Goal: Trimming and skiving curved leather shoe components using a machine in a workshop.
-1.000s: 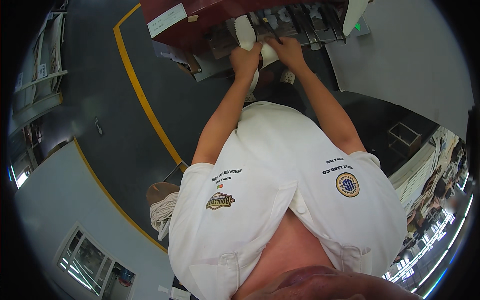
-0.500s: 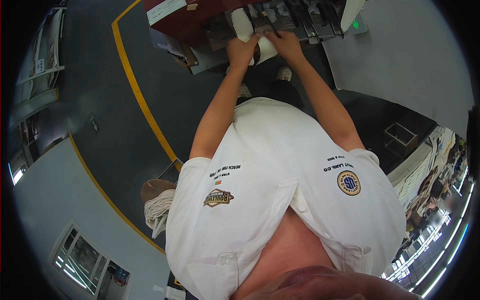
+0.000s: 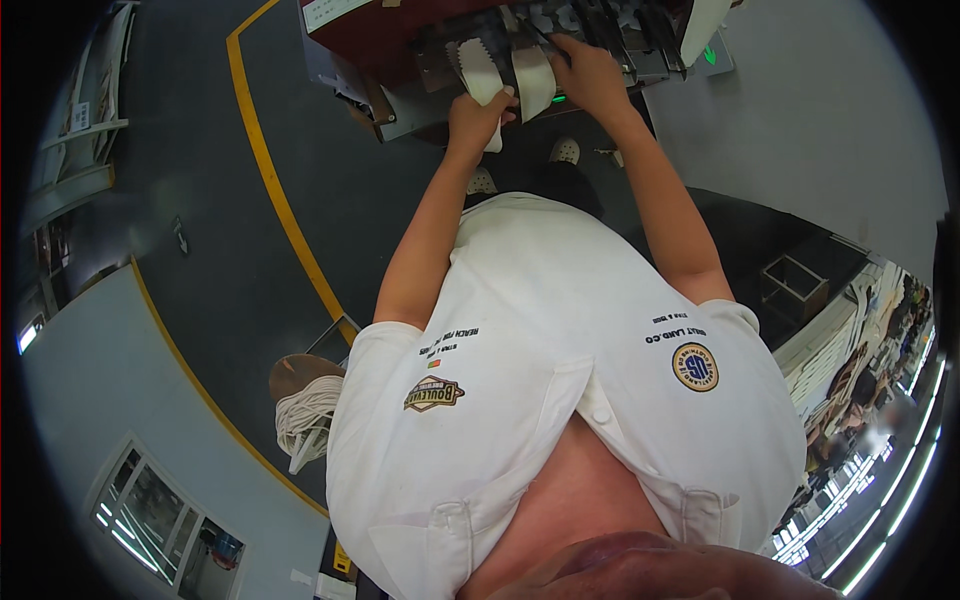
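Note:
My left hand (image 3: 478, 122) grips a white strip (image 3: 481, 72) with a serrated edge, which hangs down past my fingers. A second white strip (image 3: 534, 80) lies to its right over the dark metal front of a machine (image 3: 434, 62). My right hand (image 3: 592, 72) is just right of that second strip, its fingers curled at a thin dark piece among the black metal guides (image 3: 655, 45); exactly what they hold is hard to make out.
The machine's red housing (image 3: 370, 30) is above. A grey panel (image 3: 780, 130) stands at right, a metal frame (image 3: 795, 284) below it. Coiled cream cord (image 3: 305, 415) is at my left. Yellow lines (image 3: 265, 160) mark the dark floor. Shelving (image 3: 85, 130) stands far left.
My hands have moved apart: the left down and slightly left with the serrated strip, the right up and to the right. The two white strips now show separately side by side.

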### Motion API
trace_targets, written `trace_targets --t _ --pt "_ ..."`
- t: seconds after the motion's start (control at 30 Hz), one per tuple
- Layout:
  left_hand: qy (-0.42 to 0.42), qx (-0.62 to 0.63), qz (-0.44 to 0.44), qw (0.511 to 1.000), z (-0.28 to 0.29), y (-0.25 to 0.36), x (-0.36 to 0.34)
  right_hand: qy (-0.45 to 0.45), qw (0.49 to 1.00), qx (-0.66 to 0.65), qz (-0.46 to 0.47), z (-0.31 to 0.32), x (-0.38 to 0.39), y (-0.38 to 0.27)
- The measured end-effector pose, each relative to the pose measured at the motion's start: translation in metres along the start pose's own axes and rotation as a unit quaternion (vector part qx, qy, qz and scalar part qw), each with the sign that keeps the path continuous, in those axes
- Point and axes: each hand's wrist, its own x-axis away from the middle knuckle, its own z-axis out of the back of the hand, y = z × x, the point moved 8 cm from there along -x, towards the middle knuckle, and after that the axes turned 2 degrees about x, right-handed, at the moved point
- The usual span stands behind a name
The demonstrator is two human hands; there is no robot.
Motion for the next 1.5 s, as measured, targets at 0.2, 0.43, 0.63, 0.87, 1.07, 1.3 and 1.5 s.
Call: trace_targets --t 0.2,0.43,0.63,0.87,1.07,1.3,1.5 --pt "-0.007 -0.003 -0.001 1.000 -0.007 -0.010 -0.001 -0.034 0.988 0.150 0.034 0.010 -0.024 -0.027" --pt "-0.005 0.011 0.004 1.000 -0.012 -0.009 0.000 -0.094 0.974 0.198 0.057 0.001 -0.035 -0.036" --pt "-0.026 -0.003 0.000 1.000 -0.014 -0.016 -0.004 -0.147 0.963 0.215 0.069 -0.003 -0.042 -0.041" --pt "-0.036 -0.002 0.006 0.999 -0.017 -0.011 0.004 -0.184 0.956 0.217 0.064 -0.002 -0.047 -0.050" --pt "-0.043 -0.016 0.014 0.999 -0.021 -0.010 -0.003 -0.164 0.966 0.199 0.015 -0.006 -0.037 -0.043" --pt "-0.063 0.030 0.039 0.997 -0.027 -0.001 0.003 -0.135 0.974 0.180 0.010 -0.002 -0.038 -0.037" --pt "-0.062 0.098 0.028 0.993 -0.021 0.001 0.004 -0.102 0.973 0.205 0.038 -0.013 -0.049 -0.042"
